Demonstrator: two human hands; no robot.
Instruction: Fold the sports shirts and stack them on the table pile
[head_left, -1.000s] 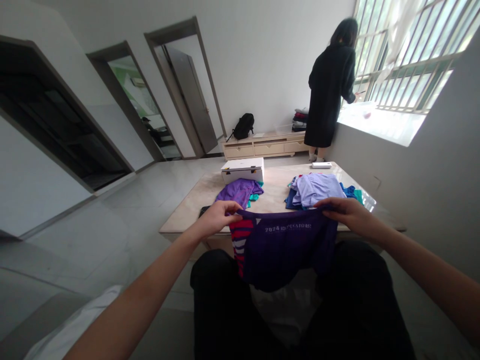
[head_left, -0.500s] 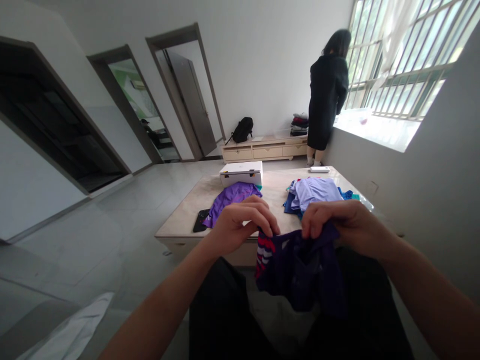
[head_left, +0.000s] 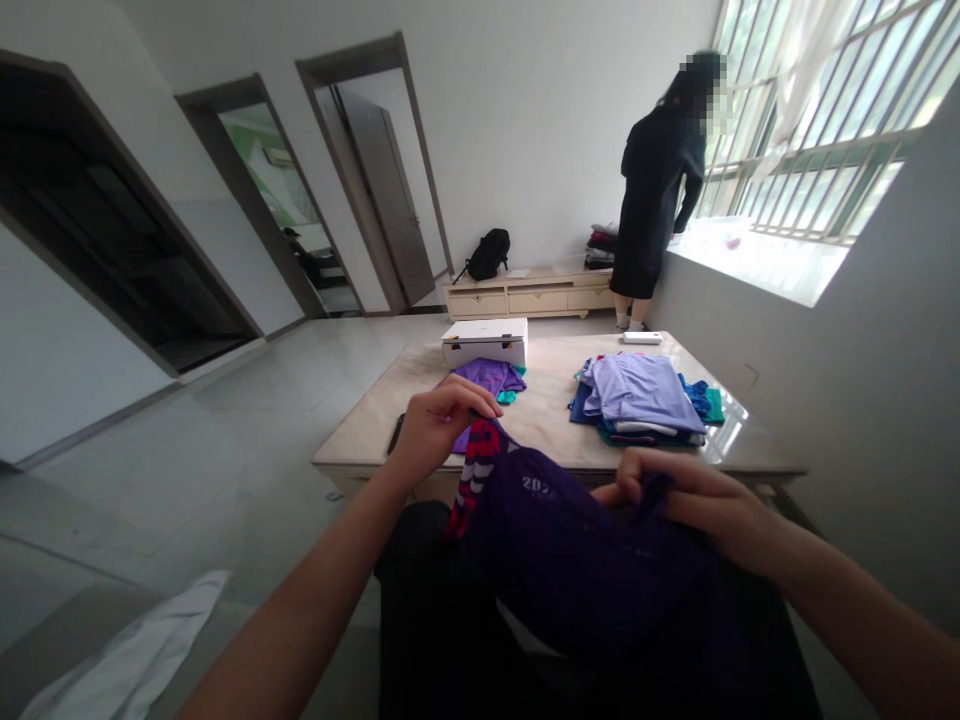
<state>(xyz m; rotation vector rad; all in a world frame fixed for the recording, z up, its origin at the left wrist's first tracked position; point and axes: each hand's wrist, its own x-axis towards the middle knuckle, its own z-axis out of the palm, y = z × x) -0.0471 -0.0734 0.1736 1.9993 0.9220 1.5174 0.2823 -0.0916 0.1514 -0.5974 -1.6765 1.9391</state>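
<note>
Left hand, head view, centre of frame: pinching one edge of a dark purple garment with striped section. Right hand, right of centre: gripping its bunched other end. Garment: lower centre, slung between both. Beyond, on pale table: purple cloth and white box, centre; clothes stack, right of centre.

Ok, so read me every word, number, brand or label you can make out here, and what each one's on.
"202", then a character too distorted to read: on the dark purple garment.
Smaller print just below that number: too blurred to read.
Any lettering on the white box: too small to read.
</note>
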